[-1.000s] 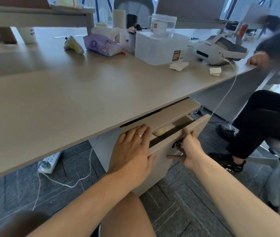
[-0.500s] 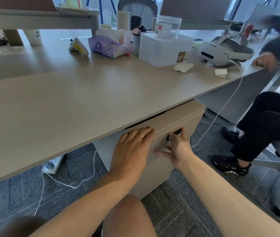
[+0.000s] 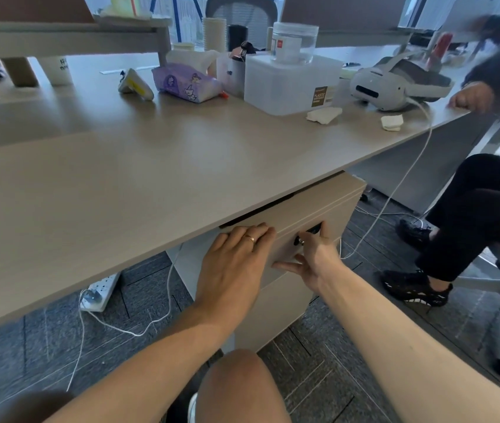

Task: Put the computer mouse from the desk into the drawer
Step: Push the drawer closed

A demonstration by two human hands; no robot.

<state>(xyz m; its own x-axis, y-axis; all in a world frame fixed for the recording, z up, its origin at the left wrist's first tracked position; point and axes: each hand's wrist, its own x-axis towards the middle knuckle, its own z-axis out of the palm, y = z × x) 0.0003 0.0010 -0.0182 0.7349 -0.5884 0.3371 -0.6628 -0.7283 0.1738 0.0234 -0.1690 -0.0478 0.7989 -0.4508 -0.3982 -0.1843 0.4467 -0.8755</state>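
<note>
Mouse not visible anywhere; can't tell where it sits from this view. Drawer (image 3: 318,209) front is flush with the cabinet (image 3: 273,306) under the desk (image 3: 151,166), no gap showing.

Left hand (image 3: 233,267): flat and open, palm and fingers spread against the drawer front, fingertips up at the top edge just under the desk lip. Ring on one finger. Grips nothing.

Right hand (image 3: 312,254): just right of the left hand, also on the drawer front. Fingers loosely spread, thumb pointing back toward the left hand, forefinger up by the dark handle slot (image 3: 314,229). Small lock (image 3: 298,240) sits right at the fingers, between the two hands. Not closed around anything; whether a fingertip hooks the slot, can't tell.

Beyond the hands, on the desk: purple tissue pack (image 3: 184,82), translucent plastic box (image 3: 291,80) with a clear jar (image 3: 294,41) on top, white headset (image 3: 392,83) further right, two crumpled paper scraps (image 3: 323,114) near the desk edge. White cable (image 3: 395,184) runs from the headset down over the edge, right of the right hand, to the floor.

Left of the left hand, down on the carpet: power strip (image 3: 99,291) with a white cord.

Far right: another seated person (image 3: 480,209), dark trousers, one hand on the desk edge.

Own knee (image 3: 236,383) below, between the forearms.
</note>
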